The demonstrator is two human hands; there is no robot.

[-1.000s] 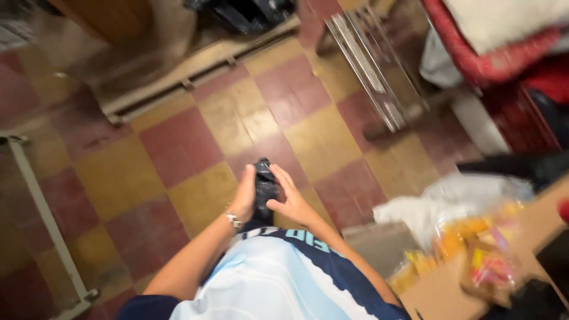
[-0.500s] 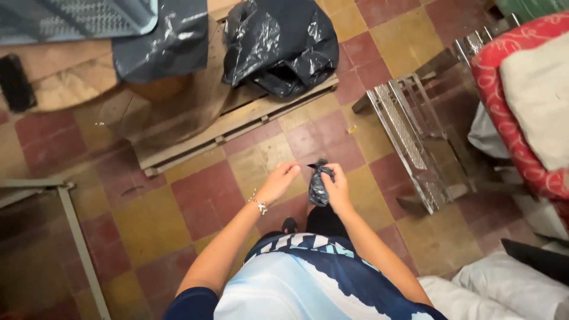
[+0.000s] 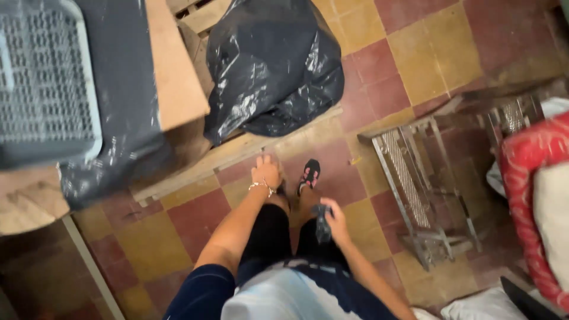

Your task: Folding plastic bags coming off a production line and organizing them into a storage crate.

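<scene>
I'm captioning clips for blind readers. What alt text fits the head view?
A person standing on red and yellow floor tiles holds a small crumpled dark item in the right hand, while the empty left hand reaches toward a black rubbish bag on a wooden pallet.

black bag (image 3: 269,65) ahead, metal rack (image 3: 415,189) right

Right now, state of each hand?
Left hand: empty, fingers loosely curled, reaching forward.
Right hand: closed on a small crumpled dark item.
</scene>
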